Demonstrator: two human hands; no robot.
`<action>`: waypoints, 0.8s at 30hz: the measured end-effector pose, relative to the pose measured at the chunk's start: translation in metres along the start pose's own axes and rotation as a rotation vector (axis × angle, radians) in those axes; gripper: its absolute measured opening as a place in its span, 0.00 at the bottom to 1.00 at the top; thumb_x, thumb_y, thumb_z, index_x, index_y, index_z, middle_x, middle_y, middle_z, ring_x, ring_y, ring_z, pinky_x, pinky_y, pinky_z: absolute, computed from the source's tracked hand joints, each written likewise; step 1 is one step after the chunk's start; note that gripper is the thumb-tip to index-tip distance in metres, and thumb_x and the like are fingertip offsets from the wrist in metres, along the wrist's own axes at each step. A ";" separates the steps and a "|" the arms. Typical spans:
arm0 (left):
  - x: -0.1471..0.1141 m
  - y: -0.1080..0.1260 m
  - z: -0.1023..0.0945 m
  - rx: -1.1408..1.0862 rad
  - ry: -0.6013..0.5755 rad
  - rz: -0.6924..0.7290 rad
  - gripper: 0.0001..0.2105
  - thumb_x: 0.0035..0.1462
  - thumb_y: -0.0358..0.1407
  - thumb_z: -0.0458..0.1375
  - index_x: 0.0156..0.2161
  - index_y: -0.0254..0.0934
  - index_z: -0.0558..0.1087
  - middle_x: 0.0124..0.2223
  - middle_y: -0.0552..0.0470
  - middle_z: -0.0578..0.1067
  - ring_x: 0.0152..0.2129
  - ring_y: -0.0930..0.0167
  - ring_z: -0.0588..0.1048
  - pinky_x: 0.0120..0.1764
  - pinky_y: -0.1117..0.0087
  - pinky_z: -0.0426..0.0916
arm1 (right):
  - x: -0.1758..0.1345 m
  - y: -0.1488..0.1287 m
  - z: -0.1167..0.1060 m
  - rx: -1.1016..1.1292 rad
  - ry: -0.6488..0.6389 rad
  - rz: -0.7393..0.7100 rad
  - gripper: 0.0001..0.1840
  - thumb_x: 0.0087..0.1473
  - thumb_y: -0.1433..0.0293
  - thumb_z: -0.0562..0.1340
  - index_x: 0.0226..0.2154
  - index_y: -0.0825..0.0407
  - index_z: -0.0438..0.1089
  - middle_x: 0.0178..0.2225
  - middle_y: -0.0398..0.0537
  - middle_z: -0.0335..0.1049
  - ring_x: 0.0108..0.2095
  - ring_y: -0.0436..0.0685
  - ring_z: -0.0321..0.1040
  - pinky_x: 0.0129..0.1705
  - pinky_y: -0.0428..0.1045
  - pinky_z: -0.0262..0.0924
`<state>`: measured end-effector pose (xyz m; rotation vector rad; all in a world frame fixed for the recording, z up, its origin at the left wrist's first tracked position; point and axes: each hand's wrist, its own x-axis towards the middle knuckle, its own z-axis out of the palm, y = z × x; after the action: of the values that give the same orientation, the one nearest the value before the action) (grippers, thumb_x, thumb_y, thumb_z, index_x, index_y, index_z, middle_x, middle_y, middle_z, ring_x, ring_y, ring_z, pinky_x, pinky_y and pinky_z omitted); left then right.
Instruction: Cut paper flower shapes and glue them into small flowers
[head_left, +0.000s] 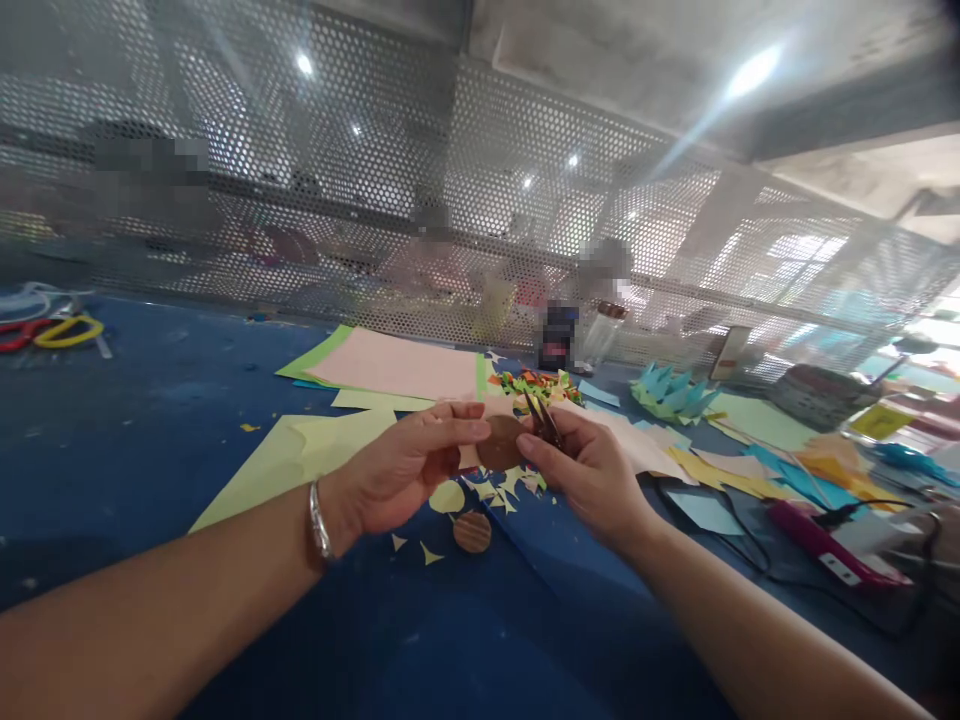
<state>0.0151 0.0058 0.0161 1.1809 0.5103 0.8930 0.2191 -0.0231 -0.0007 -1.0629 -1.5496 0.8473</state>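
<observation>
A round brown cardboard disc [501, 446] is held up over the table between both hands. My left hand [397, 460], with a silver bracelet at its wrist, pinches the disc's left edge between thumb and fingers. On the other side, my right hand [589, 470] has its thumb on the disc's right edge. The same hand grips a pair of scissors [543, 420], blades pointing up and away; their handles are hidden in the fingers. Below lie a striped brown cardboard disc [472, 532], a pale yellow paper circle [447, 496] and several paper offcuts [431, 554].
Pink and green sheets [412, 365] and yellow paper [277, 475] lie ahead and left. Scissors [67, 332] rest far left. A magenta power strip [832, 545] with cables, coloured papers and a blue-green paper crown [675, 392] are right. A perforated screen [360, 200] stands behind.
</observation>
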 end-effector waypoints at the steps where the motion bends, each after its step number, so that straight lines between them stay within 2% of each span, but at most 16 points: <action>1: -0.002 -0.003 0.005 -0.100 -0.024 -0.027 0.09 0.53 0.34 0.67 0.40 0.38 0.78 0.44 0.49 0.78 0.42 0.69 0.76 0.45 0.70 0.69 | -0.001 0.000 0.001 0.016 0.022 -0.002 0.18 0.55 0.55 0.68 0.35 0.53 0.71 0.23 0.38 0.60 0.21 0.47 0.48 0.21 0.45 0.43; 2: -0.004 -0.007 0.011 -0.166 -0.019 -0.033 0.10 0.53 0.34 0.67 0.42 0.38 0.78 0.46 0.48 0.79 0.43 0.69 0.75 0.46 0.70 0.68 | -0.003 0.000 0.002 0.028 0.046 -0.005 0.17 0.55 0.55 0.68 0.35 0.53 0.71 0.23 0.38 0.59 0.21 0.47 0.47 0.21 0.45 0.42; 4: -0.008 -0.014 0.022 -0.232 0.026 -0.014 0.08 0.53 0.34 0.69 0.39 0.36 0.80 0.44 0.49 0.79 0.41 0.71 0.75 0.46 0.72 0.68 | -0.005 -0.001 0.005 0.045 0.081 -0.016 0.17 0.55 0.55 0.68 0.34 0.53 0.71 0.22 0.38 0.59 0.20 0.46 0.46 0.20 0.45 0.42; 8: -0.011 -0.019 0.034 -0.291 0.161 0.019 0.05 0.51 0.32 0.70 0.35 0.37 0.81 0.39 0.52 0.80 0.39 0.73 0.75 0.47 0.74 0.68 | -0.007 -0.005 0.012 0.063 0.057 -0.042 0.18 0.55 0.55 0.68 0.34 0.52 0.70 0.24 0.39 0.60 0.20 0.46 0.48 0.19 0.45 0.44; 11: -0.010 -0.015 0.033 -0.240 0.196 0.054 0.04 0.51 0.32 0.70 0.33 0.37 0.80 0.35 0.53 0.80 0.36 0.73 0.76 0.46 0.73 0.69 | -0.008 -0.005 0.013 0.062 0.027 -0.049 0.18 0.56 0.54 0.68 0.35 0.52 0.71 0.24 0.38 0.58 0.21 0.46 0.46 0.20 0.45 0.43; 14: -0.006 -0.012 0.025 -0.169 0.196 0.092 0.04 0.52 0.32 0.69 0.34 0.36 0.79 0.34 0.53 0.79 0.34 0.73 0.75 0.42 0.73 0.69 | -0.009 -0.004 0.009 0.081 -0.005 -0.046 0.20 0.60 0.52 0.64 0.38 0.53 0.71 0.23 0.37 0.53 0.21 0.46 0.45 0.21 0.46 0.40; 17: -0.003 -0.011 0.018 -0.125 0.208 0.090 0.07 0.53 0.34 0.69 0.37 0.36 0.78 0.36 0.52 0.79 0.37 0.70 0.76 0.42 0.70 0.71 | -0.009 -0.003 0.005 0.120 -0.023 -0.014 0.22 0.63 0.49 0.59 0.38 0.52 0.71 0.22 0.37 0.51 0.21 0.47 0.45 0.20 0.47 0.38; 24: -0.004 -0.012 0.017 -0.001 0.181 0.093 0.08 0.54 0.36 0.69 0.38 0.37 0.77 0.40 0.51 0.80 0.40 0.70 0.76 0.38 0.73 0.68 | -0.008 -0.002 0.003 0.129 -0.085 0.077 0.24 0.62 0.49 0.60 0.31 0.53 0.68 0.21 0.36 0.49 0.20 0.46 0.42 0.19 0.46 0.37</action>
<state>0.0295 -0.0081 0.0104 1.1360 0.6049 1.0870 0.2160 -0.0312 -0.0021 -1.0098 -1.5100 1.0431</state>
